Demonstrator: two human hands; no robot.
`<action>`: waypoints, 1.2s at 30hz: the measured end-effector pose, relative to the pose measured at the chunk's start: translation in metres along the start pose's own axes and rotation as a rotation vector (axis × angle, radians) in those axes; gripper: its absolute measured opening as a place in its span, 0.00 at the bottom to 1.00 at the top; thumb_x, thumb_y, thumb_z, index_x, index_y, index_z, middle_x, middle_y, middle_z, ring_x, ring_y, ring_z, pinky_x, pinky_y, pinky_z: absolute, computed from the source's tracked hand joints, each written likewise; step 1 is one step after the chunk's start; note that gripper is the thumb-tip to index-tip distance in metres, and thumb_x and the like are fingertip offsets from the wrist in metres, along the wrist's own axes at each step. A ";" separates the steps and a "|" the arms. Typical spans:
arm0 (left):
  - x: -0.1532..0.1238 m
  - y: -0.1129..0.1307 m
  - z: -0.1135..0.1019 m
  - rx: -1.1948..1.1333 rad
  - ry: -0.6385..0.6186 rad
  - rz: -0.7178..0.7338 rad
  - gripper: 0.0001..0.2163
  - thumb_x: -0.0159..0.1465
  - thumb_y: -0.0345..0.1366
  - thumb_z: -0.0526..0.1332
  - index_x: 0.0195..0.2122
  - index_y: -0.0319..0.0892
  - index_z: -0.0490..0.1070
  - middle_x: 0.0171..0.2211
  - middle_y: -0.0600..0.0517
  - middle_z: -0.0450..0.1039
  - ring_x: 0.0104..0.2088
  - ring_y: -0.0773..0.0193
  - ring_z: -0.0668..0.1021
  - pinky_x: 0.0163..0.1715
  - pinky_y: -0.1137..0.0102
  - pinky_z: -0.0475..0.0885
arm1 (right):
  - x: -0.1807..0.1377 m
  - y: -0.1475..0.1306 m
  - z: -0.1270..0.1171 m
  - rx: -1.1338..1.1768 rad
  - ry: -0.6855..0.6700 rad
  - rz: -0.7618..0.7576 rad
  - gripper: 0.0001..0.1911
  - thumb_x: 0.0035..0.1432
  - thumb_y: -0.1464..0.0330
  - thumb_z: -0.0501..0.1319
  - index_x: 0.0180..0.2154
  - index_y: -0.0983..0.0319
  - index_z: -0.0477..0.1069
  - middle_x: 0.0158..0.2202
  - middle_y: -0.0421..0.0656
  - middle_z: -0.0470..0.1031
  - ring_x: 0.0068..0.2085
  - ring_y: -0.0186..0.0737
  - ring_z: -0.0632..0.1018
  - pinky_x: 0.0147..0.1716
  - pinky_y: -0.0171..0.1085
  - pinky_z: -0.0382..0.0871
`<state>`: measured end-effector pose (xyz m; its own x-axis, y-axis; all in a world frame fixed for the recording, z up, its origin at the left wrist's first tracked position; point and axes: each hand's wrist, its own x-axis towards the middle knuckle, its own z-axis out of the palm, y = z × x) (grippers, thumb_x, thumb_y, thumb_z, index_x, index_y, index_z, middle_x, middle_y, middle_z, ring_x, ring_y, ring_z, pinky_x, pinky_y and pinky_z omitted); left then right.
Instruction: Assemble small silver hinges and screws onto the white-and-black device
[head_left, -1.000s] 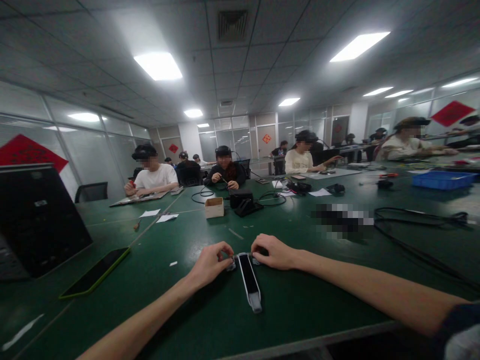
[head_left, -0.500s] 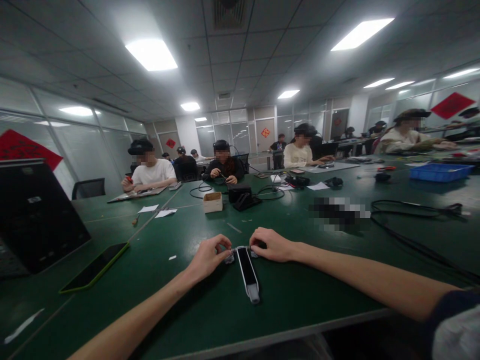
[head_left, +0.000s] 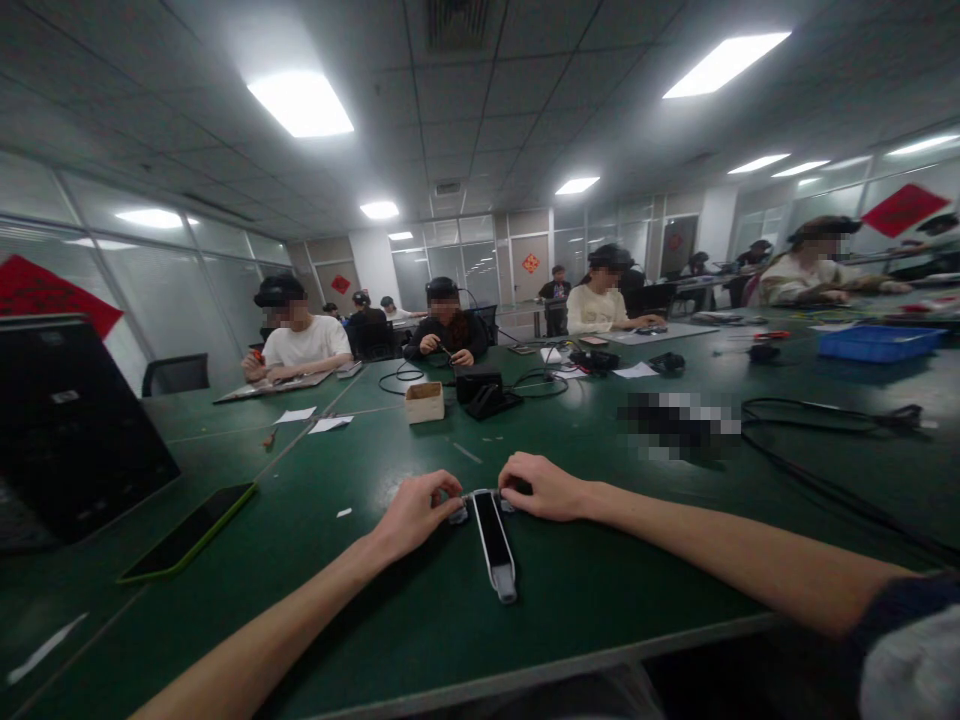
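Note:
A long, narrow device [head_left: 494,545] with a black top, a white rim and a grey near end lies on the green table [head_left: 600,590] in front of me. Its far end sits between my two hands. On the left, my left hand [head_left: 417,510] is closed, thumb and fingers pinching a small grey piece [head_left: 458,514] beside that end. Opposite it, my right hand [head_left: 546,489] curls its fingers onto a similar grey piece [head_left: 508,505], mostly covered by the fingertips. Whether these pieces are joined to the device I cannot tell.
A phone in a green case [head_left: 187,533] lies left, near a black computer case [head_left: 75,430]. Ahead are a small open box [head_left: 424,404] and a black device [head_left: 484,390]. Black cables [head_left: 832,485] and a blue tray [head_left: 877,344] are right. Several people sit across the table.
The view has shifted very slightly. Both hands stay at the far end of the device, with no visible change in grip.

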<state>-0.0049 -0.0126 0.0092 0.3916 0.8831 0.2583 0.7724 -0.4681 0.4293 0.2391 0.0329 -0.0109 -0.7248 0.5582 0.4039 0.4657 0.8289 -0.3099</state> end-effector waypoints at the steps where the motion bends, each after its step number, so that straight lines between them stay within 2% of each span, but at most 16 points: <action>1: 0.000 0.001 0.000 0.024 -0.003 0.011 0.09 0.61 0.40 0.58 0.39 0.43 0.72 0.35 0.53 0.76 0.30 0.65 0.74 0.31 0.72 0.67 | 0.000 0.000 0.000 -0.002 0.001 -0.003 0.06 0.59 0.68 0.57 0.35 0.64 0.71 0.34 0.43 0.72 0.35 0.36 0.71 0.37 0.37 0.66; 6: 0.000 0.003 0.000 0.065 -0.024 0.035 0.10 0.62 0.39 0.55 0.40 0.43 0.72 0.35 0.53 0.76 0.29 0.65 0.73 0.30 0.72 0.65 | 0.000 0.000 0.000 -0.005 0.007 -0.003 0.06 0.59 0.68 0.57 0.35 0.64 0.71 0.34 0.44 0.72 0.36 0.37 0.71 0.37 0.37 0.66; 14: 0.000 0.003 0.000 0.077 0.014 0.023 0.09 0.59 0.38 0.58 0.40 0.43 0.71 0.35 0.53 0.75 0.29 0.64 0.72 0.31 0.71 0.65 | 0.000 -0.001 -0.001 0.006 -0.001 0.006 0.06 0.59 0.68 0.57 0.35 0.63 0.71 0.34 0.43 0.72 0.36 0.37 0.71 0.38 0.37 0.66; 25: -0.002 0.006 -0.003 0.051 0.007 0.025 0.09 0.59 0.35 0.58 0.40 0.41 0.71 0.35 0.52 0.74 0.31 0.63 0.73 0.33 0.70 0.67 | 0.000 -0.001 -0.001 0.013 -0.001 0.009 0.07 0.60 0.67 0.57 0.35 0.64 0.71 0.35 0.44 0.72 0.36 0.37 0.71 0.38 0.37 0.66; 36: -0.001 0.005 -0.002 0.035 -0.025 0.010 0.11 0.60 0.37 0.57 0.42 0.41 0.70 0.36 0.52 0.76 0.31 0.64 0.75 0.32 0.70 0.68 | 0.000 0.000 0.000 0.003 0.006 0.000 0.06 0.59 0.68 0.57 0.35 0.63 0.71 0.34 0.44 0.72 0.35 0.37 0.71 0.36 0.36 0.66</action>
<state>-0.0024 -0.0163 0.0125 0.4113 0.8792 0.2405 0.7854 -0.4757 0.3961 0.2388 0.0329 -0.0111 -0.7217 0.5581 0.4095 0.4637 0.8290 -0.3125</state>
